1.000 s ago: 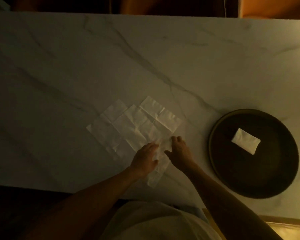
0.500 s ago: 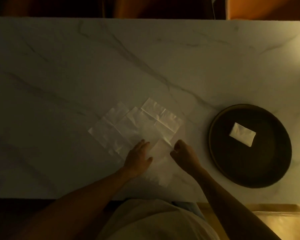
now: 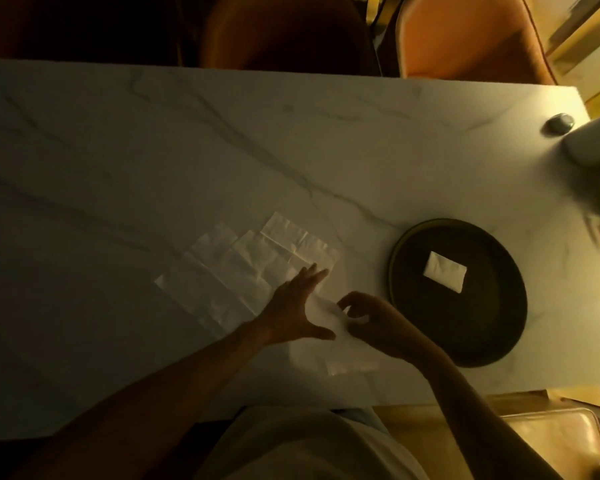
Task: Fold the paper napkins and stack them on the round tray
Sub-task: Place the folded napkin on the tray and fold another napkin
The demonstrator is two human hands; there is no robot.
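White marble, veined grey, makes up the table (image 3: 222, 161) under dim, warm light. Several unfolded paper napkins (image 3: 243, 268) lie spread and overlapping near its middle. The left hand (image 3: 291, 313) rests flat on the napkin nearest the person, fingers straight and spread, the fingertips reaching up onto the overlapped sheets. Just beside it, the right hand (image 3: 378, 323) has its fingers curled, pinching a raised edge of that near napkin (image 3: 321, 311), whose lower part lies flat toward the table's near edge. To the right, apart from the hands, sits the dark round tray (image 3: 409, 327), with one folded napkin (image 3: 445, 276) lying on it, tilted and nearer its far side. A small dark rounded object (image 3: 560, 123) sits at the table's far right corner, too blurred to name. Two orange-brown chairs (image 3: 465, 36) stand beyond the far edge.
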